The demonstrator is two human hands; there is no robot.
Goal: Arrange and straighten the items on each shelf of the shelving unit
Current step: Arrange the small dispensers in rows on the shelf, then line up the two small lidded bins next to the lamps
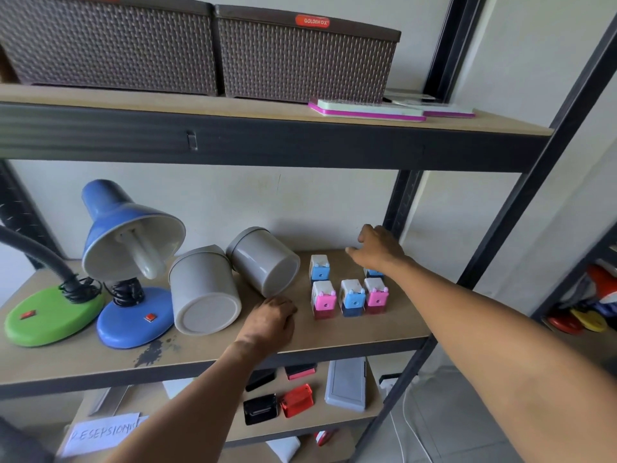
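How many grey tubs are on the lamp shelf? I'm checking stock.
2, both tipped on their sides: one tub by the blue lamp, the other behind it, near the left hand.

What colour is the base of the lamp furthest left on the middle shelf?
Green, with a small red switch; the lamp base shows clearly in the head view.
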